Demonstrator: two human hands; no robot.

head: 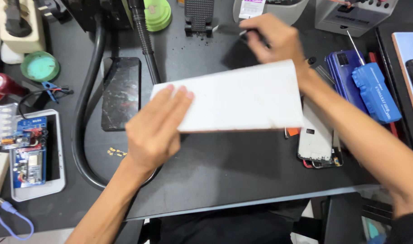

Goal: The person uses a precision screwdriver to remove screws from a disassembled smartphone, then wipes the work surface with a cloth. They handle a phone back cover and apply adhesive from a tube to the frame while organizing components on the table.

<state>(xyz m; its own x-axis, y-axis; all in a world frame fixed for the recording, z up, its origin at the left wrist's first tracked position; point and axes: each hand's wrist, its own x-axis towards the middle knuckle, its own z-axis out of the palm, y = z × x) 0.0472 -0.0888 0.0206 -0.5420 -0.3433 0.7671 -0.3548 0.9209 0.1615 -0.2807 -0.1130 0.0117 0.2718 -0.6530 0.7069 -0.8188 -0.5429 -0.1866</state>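
My left hand point(157, 129) grips the left end of a long white rectangular box point(242, 97) and holds it above the dark desk point(224, 171). My right hand point(272, 38) is beyond the box's far edge, fingers closed on a thin dark tool point(256, 36) whose tip is blurred. The right forearm runs under the box's right end. A dark flat piece point(236, 56) lies just under the right hand.
A black phone with a cracked screen point(121, 92) lies left of the box beside a thick black cable point(82, 113). A white phone frame point(316, 140), a blue phone point(344, 74) and a blue tool point(374, 92) sit at the right. Circuit boards on a white tray point(34, 153) lie far left.
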